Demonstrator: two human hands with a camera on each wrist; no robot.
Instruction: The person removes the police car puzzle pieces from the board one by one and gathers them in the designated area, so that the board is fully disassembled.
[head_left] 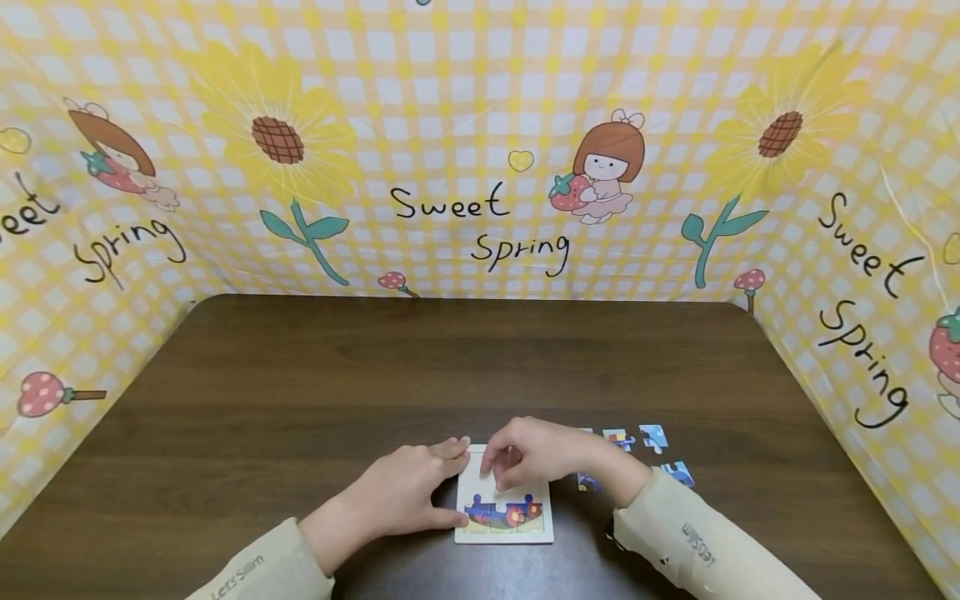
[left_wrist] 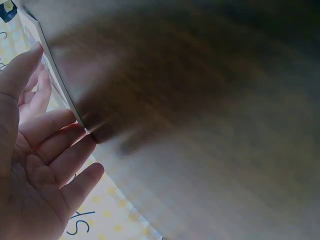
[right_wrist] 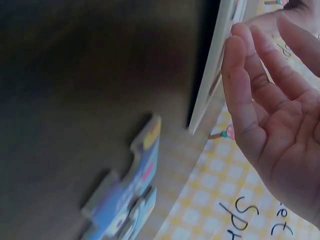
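A small white-framed puzzle board (head_left: pixel 504 539) lies on the table, its lower part filled with fitted pieces (head_left: pixel 495 518) that picture something blue with red wheels. The upper part shows a bare pale base. My left hand (head_left: pixel 405 493) touches the board's left side, thumb at the lower corner and the other fingers spread toward the top corner. Over the bare upper area is my right hand (head_left: pixel 538 452), fingers loosely bent; in the right wrist view its thumb stands apart from the fingers and no piece shows between them.
Several loose puzzle pieces (head_left: pixel 654 437) lie right of the board, partly behind the right forearm. The dark wooden table (head_left: pixel 450 358) is bordered at the back and sides by a yellow checked cloth (head_left: pixel 450 108) with printed flowers and lettering.
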